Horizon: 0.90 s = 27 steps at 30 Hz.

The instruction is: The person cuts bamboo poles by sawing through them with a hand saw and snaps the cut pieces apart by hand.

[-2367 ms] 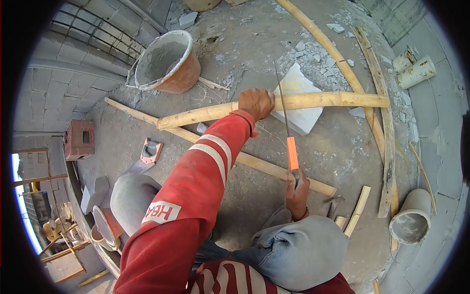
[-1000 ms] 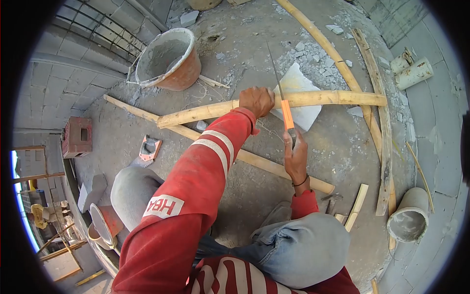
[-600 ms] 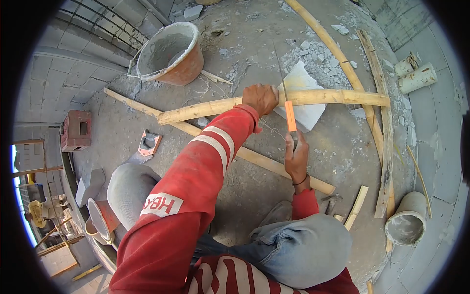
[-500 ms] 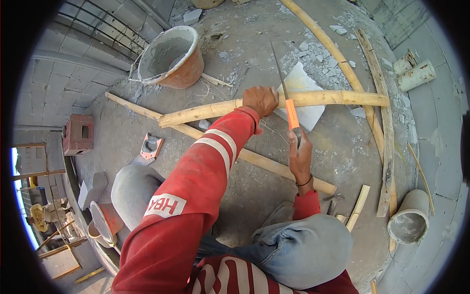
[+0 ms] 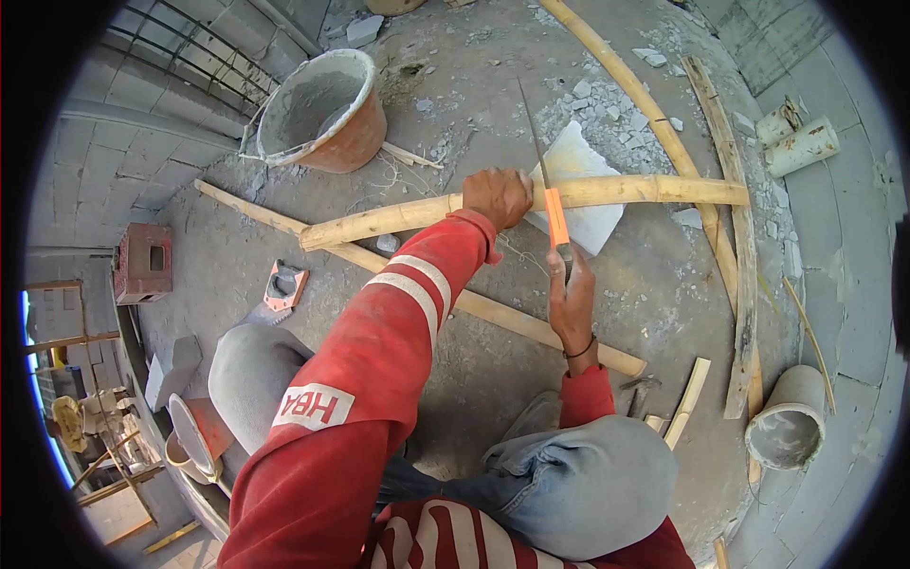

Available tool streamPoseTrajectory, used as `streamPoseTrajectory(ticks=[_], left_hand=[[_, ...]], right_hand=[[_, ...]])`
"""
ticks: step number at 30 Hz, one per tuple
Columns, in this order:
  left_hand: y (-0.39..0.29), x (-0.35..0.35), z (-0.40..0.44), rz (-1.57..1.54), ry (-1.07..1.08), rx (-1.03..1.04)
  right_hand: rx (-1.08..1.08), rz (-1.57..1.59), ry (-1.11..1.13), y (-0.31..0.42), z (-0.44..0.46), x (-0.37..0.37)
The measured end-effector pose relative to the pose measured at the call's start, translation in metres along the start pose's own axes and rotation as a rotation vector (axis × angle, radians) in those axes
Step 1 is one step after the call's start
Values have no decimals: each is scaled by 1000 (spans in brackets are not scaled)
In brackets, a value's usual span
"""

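My left hand [image 5: 498,197] is wrapped round a bamboo pole [image 5: 654,190] that runs across the view. In my right hand [image 5: 573,302] is the dark handle of a handsaw [image 5: 556,218] with an orange section. Its thin blade lies across the pole just right of my left fist, edge-on to the camera, pointing away from me. Beneath the pole at that place is a white slab [image 5: 592,223]. The pole's left end rests over a second bamboo piece [image 5: 517,318] on the floor. Whether the blade has cut into the pole is too small to tell.
A mortar-coated bucket [image 5: 327,119] stands upper left. Near my left knee lies another saw [image 5: 284,284]. A red crate [image 5: 144,264] stands further left. On the right are a long bamboo [image 5: 637,90], a plank [image 5: 725,142], a hammer [image 5: 640,387] and a grey pipe [image 5: 789,427].
Over these frames my right hand and the saw have moved back and forth along the blade's line, now further forward than at first. My left hand has kept its hold on the pole.
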<state>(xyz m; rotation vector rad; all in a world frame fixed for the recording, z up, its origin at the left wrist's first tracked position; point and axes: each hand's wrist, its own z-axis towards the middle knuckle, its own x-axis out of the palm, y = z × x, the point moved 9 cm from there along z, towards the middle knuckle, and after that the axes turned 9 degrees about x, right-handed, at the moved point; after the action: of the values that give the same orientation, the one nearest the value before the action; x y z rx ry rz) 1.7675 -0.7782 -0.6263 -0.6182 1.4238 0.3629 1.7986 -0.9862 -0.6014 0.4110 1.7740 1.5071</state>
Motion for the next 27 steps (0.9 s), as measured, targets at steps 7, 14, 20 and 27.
streamPoseTrajectory(ticks=[7, 14, 20, 27], left_hand=[[3, 2, 0, -37, 31, -2], [-1, -6, -1, -27, 8, -27], [-2, -3, 1, -62, 51, -34], [1, 1, 2, -49, 74, -9]], right_hand=[[195, -83, -91, -106, -189, -61], [36, -55, 12, 2, 1, 0], [192, -130, 56, -66, -176, -69], [-60, -107, -22, -10, -5, 11]])
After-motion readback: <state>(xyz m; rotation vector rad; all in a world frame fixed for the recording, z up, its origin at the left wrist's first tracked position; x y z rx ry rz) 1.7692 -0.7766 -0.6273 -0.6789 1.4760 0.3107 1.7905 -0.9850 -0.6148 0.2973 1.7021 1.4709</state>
